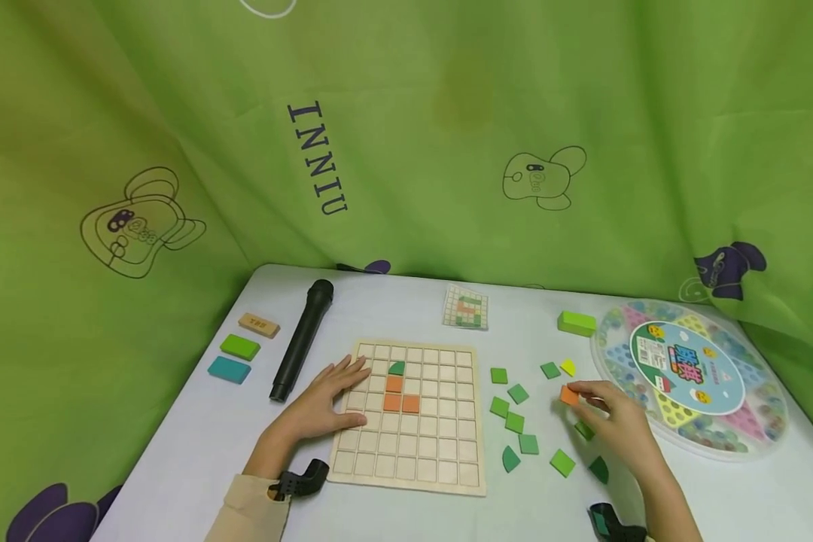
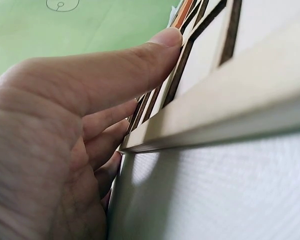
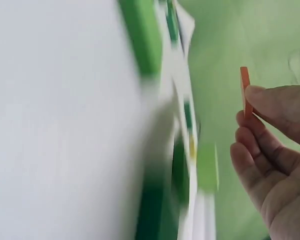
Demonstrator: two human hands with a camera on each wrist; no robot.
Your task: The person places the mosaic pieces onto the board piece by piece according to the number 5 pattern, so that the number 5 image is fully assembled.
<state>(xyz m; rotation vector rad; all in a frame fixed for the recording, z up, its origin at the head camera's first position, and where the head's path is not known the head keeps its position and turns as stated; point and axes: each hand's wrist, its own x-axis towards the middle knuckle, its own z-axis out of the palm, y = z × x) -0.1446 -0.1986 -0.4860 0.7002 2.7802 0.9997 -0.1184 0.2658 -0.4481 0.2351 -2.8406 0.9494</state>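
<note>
The surface [image 1: 196, 444] is carrying everything, and the round marble board [image 1: 694, 376] is sitting off at its right edge, out of the way. In front of me I am steadying the wooden grid board [image 1: 413, 418] with my left hand [image 1: 321, 403] — my fingers [image 2: 155, 47] are lying straight and flat across its left edge, thumb on top, so it is not sliding about. It is already holding 3 orange squares [image 1: 398, 394] and 1 green quarter-round [image 1: 396, 368], stacked in a column near the middle. The pattern card [image 1: 466, 307] is lying beyond the board, where I am able to glance at it. The loose green tiles [image 1: 515, 418] are lying scattered to the board's right, within easy reach. My right hand [image 1: 619, 425] is hovering among them, just above the surface — fingertips [image 3: 262, 97] and thumb are pinching 1 orange tile [image 1: 569, 395] by its faces, so its thin edge is showing in the wrist view.
</note>
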